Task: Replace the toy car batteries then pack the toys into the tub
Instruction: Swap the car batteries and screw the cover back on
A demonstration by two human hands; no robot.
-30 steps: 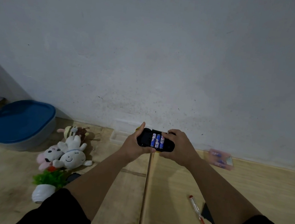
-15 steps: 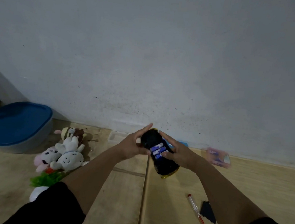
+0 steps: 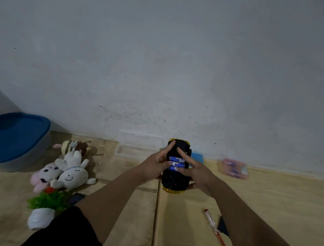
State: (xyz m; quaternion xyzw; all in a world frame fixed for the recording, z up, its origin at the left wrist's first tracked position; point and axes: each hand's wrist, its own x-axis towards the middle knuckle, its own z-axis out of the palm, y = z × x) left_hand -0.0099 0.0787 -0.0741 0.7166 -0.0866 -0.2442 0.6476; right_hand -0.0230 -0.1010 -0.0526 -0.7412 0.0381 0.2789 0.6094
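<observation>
Turned since the earlier frame to point at 12 o'clock, the upturned toy car (image 3: 174,180) was gripped above the floor (image 3: 271,209) by the right hand (image 3: 198,174). Its batteries (image 3: 177,160) were partly covered by the straightened, pressing fingers of the left hand (image 3: 153,167). Plush toys (image 3: 70,174) and the tub (image 3: 22,163) were seen at 9 o'clock, a screwdriver (image 3: 216,230) at 5 o'clock.

Both bare forearms reach forward and converge. The left hand (image 3: 152,168) lies with fingers stretched straight and thumb pressing inward. Just beside it, the right hand (image 3: 198,175) cradles the toy car (image 3: 173,181) from beneath, forefinger extended, thumb bent across the top.
</observation>
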